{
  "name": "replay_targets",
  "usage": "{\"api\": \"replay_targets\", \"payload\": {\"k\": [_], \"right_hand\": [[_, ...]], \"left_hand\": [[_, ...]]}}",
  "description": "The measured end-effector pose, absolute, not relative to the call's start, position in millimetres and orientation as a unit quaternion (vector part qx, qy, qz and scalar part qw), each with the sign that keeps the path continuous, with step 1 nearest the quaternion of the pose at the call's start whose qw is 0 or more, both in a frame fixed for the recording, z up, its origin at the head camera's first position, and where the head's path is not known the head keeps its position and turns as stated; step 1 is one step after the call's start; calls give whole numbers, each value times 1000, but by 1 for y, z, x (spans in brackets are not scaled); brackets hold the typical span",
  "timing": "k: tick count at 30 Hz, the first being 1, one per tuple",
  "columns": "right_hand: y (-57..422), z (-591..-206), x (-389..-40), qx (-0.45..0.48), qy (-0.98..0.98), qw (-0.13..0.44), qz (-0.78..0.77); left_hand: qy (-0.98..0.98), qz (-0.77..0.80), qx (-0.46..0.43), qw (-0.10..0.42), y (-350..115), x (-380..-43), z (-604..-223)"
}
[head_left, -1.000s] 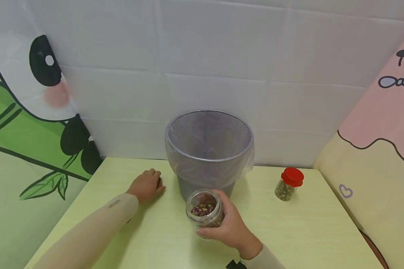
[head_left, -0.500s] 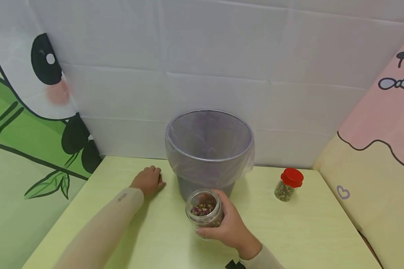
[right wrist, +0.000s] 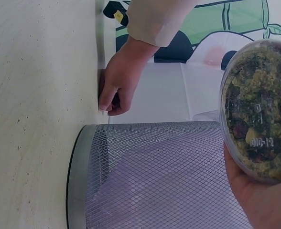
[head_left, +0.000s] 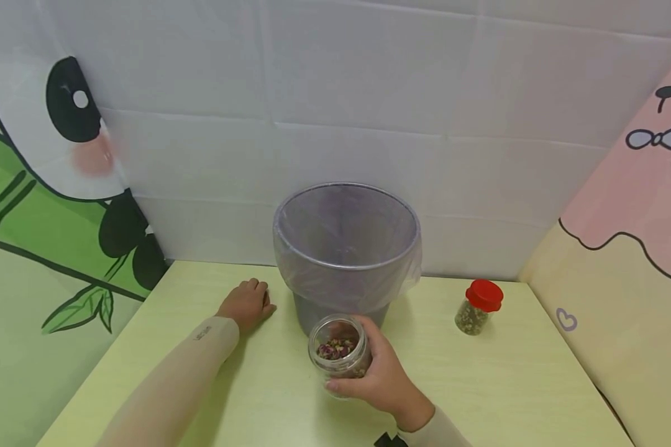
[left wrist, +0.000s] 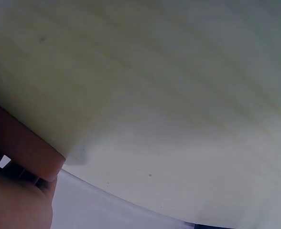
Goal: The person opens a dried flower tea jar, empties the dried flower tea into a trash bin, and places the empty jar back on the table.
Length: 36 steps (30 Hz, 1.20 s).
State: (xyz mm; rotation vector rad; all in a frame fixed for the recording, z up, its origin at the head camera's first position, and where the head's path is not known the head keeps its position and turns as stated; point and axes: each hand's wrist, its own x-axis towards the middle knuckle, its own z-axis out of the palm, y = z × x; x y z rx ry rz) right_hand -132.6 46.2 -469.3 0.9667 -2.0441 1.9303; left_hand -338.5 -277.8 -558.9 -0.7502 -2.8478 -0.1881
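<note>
In the head view my right hand [head_left: 386,375] grips a clear jar [head_left: 340,351] round its side, thumb in front. The jar has no lid on and its mouth tilts toward me. Dried rosebuds [head_left: 335,349] lie inside. The right wrist view shows the jar's round base [right wrist: 260,109], with greenish-yellow dried bits and dark buds behind it. My left hand [head_left: 246,305] rests on the table left of the bin, its fingers loosely bent; I see nothing held in it. The left wrist view catches only part of that hand [left wrist: 21,191] at the lower left.
A grey mesh waste bin [head_left: 313,304] lined with a thin translucent bag [head_left: 343,282] stands behind the jar. To the right is a small jar with a red lid [head_left: 485,295]. A white sheet [head_left: 358,74] covers the back wall; painted walls flank the pale yellow table [head_left: 481,385].
My left forearm has swung slightly to the right and its sleeve has turned a little, while the left hand stays by the bin. The right hand and its jar hold still.
</note>
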Motion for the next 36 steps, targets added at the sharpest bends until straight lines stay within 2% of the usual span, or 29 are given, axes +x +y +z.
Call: {"api": "replay_targets", "payload": {"k": [10,17,21,29,36], "right_hand": [[47,-470,-134,329,-681,80,649],[48,-469,-133,322,-688,81,646],[48,-470,-132,320,-689,82,645],[47,-465,-131,321,-687,82,647],[47,-465,-130,322,-685,85,648]], "left_hand": [[-961,-59,-251,104,-277,-336,-554],[-967,-65,-235,74,-277,-337,-552],[-966,-76,-236,75,-278,-338,-543],[-968,-81,-229,65,-287,-344,-501],[-974,-78,-208,44,-292,-336,-455]]}}
